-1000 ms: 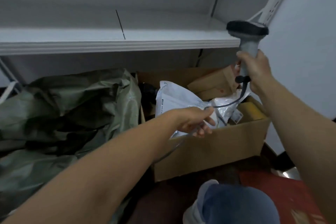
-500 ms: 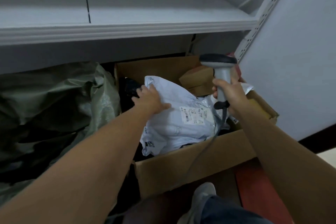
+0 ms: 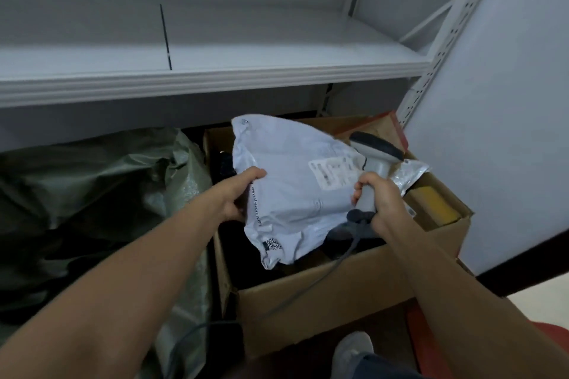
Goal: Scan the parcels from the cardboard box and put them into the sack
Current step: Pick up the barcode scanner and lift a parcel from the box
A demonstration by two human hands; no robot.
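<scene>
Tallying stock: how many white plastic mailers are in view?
2: the held mailer in the left hand; the far mailer behind the scanner. Others may hide beneath.

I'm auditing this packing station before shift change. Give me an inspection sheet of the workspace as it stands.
Surface: floor, dark, mostly covered; red patch at right.
Job's things: white parcel held above the open box; scanner beside its label; green sack left of the box, crumpled.
Clutter: silver pouch and yellow item in the box.
Hands: left hand grips the parcel's edge; right hand grips the scanner handle.
Cables: scanner cable hangs over the box front toward the floor.
Surroundings: white shelf above; white panel at right; a shoe below.
</scene>
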